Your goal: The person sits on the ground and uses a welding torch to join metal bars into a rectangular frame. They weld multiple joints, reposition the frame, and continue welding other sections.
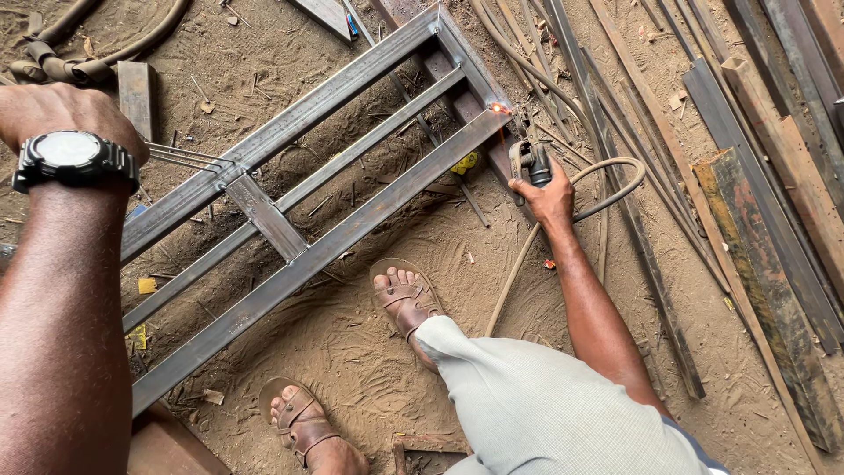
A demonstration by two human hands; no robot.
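right hand gripping a welding electrode holder, rod tip glowing orange at the far corner of a steel frame lying on the sandy floor. left hand raised near the camera, watch on wrist, closed around thin spare rods. cable trails behind.

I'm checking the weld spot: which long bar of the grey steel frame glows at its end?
The long outer bar nearest the feet, glowing orange beside the right hand.
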